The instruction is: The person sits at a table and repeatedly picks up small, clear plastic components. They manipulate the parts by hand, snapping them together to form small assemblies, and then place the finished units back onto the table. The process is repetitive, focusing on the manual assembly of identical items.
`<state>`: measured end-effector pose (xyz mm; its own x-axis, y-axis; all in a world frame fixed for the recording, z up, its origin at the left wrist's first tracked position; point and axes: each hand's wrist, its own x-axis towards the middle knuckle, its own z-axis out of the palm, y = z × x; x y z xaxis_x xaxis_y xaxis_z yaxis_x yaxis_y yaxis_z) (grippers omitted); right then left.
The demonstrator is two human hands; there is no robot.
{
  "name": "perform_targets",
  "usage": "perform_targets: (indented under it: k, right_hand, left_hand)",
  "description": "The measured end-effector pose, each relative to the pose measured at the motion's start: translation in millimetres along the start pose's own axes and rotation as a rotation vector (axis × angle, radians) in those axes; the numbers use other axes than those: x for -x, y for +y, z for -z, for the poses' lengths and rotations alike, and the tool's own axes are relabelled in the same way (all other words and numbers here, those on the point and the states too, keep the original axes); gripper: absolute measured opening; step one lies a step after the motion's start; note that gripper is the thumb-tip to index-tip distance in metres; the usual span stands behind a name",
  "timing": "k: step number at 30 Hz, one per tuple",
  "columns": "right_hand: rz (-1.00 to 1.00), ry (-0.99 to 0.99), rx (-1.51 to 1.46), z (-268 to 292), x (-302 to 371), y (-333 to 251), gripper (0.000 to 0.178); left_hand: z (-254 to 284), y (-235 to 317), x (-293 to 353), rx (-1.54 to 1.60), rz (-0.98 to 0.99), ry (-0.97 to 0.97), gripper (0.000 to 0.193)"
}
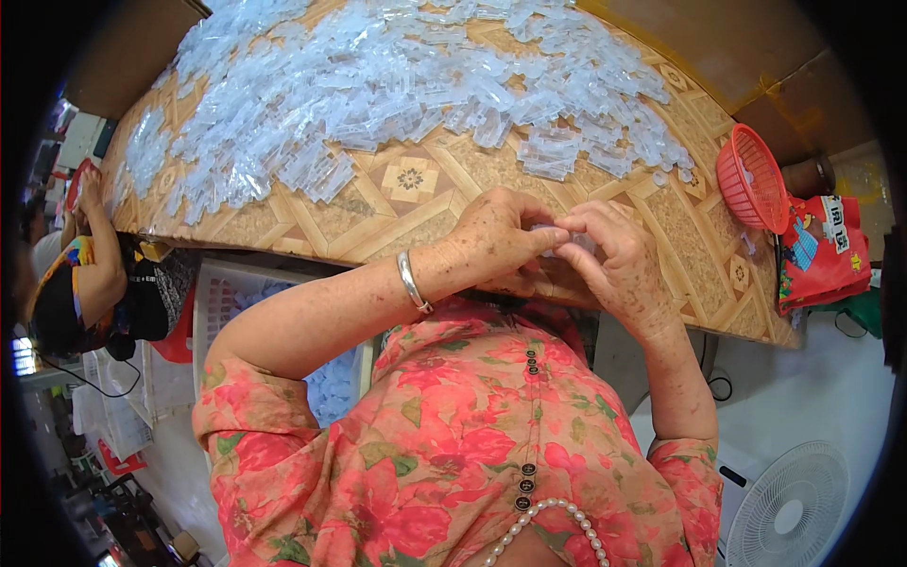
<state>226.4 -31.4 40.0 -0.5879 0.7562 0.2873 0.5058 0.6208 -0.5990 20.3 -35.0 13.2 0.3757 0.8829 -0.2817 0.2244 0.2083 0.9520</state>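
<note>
My left hand and my right hand meet over the near edge of the patterned table. Thumbs and fingers of both pinch a small clear plastic piece, mostly covered by the fingertips, so its exact shape is hidden. Beyond my hands spreads a wide, thin heap of clear, bluish plastic pieces, many of them flat and oblong. A few of these lie just past my fingers.
At the right edge stands a red plastic basket, beside a red printed bag. Cardboard borders the far side. Below the table's left is a white crate with plastic pieces. Another person sits at far left; a white fan is lower right.
</note>
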Motion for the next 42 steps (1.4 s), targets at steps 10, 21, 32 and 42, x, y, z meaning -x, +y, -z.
perform_targets:
  k: [10, 21, 32, 42]
  right_hand:
    - [-0.292, -0.221, -0.533, 14.2, -12.6, 19.7, 0.015]
    - [-0.166, -0.32, -0.349, 15.9, -21.2, 29.0, 0.012]
    - [-0.456, -0.439, -0.746, 16.3, -26.9, 38.5, 0.023]
    - [-0.475, -0.323, -0.791, 12.4, -8.4, 40.8, 0.019]
  left_hand:
    - [5.5, 21.2, -0.2, 0.196, 0.259, -0.1, 0.03]
    - [4.6, 21.5, -2.0, 0.25, 0.334, -0.126, 0.023]
    - [6.0, 25.5, -5.7, 0.213, 0.38, -0.091, 0.028]
    - [-3.1, 14.8, 15.9, 0.321, 0.243, 0.007, 0.034]
